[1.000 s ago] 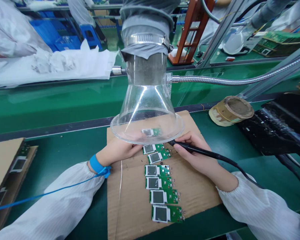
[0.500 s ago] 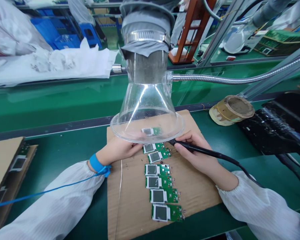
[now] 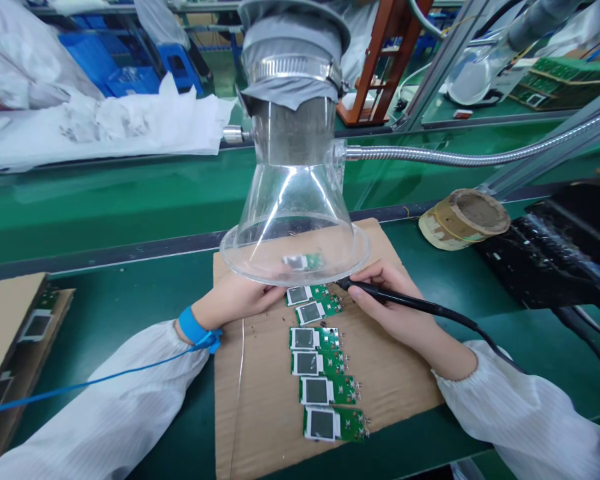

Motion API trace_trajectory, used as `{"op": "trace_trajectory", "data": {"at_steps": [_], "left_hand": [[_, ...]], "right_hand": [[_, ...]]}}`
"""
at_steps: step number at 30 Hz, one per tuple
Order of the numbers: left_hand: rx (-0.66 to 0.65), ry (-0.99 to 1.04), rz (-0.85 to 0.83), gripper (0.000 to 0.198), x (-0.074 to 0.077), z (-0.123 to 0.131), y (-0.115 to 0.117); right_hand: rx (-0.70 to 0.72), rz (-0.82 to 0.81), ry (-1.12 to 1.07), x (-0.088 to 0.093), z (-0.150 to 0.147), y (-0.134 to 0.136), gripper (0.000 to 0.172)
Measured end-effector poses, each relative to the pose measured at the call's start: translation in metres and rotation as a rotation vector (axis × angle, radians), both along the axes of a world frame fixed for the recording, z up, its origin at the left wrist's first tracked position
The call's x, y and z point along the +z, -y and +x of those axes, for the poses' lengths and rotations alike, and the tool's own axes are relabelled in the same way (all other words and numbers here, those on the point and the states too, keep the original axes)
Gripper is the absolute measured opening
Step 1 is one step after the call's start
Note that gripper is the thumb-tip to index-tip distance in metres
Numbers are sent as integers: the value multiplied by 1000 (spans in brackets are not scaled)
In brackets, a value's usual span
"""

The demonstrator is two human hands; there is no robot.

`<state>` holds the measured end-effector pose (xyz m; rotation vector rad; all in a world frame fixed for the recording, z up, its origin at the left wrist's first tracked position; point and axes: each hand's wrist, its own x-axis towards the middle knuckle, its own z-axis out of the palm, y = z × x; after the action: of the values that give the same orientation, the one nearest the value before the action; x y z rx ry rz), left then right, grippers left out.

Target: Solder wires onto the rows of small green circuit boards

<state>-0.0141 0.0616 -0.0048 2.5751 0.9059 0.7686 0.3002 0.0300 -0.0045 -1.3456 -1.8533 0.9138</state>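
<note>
Soldering iron [image 3: 405,303] gripped pen-style by right hand [image 3: 400,321] fingers; left hand [image 3: 235,300] fingers under hood [image 3: 295,227], grip unclear

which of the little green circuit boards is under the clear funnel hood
The topmost small green circuit board on the brown cardboard sheet, seen through the clear plastic funnel hood; the other six lie in the open, nearer the person.
</note>
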Motion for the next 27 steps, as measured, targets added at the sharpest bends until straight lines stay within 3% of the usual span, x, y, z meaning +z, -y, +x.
{"op": "trace_trajectory", "data": {"at_steps": [17, 27], "left_hand": [[-3, 11, -11, 32, -1, 1, -1], [2, -18, -37, 26, 3, 1, 0]], "right_hand": [[47, 22, -62, 8, -6, 0, 15], [54, 31, -94, 2, -6, -3, 15]]}}
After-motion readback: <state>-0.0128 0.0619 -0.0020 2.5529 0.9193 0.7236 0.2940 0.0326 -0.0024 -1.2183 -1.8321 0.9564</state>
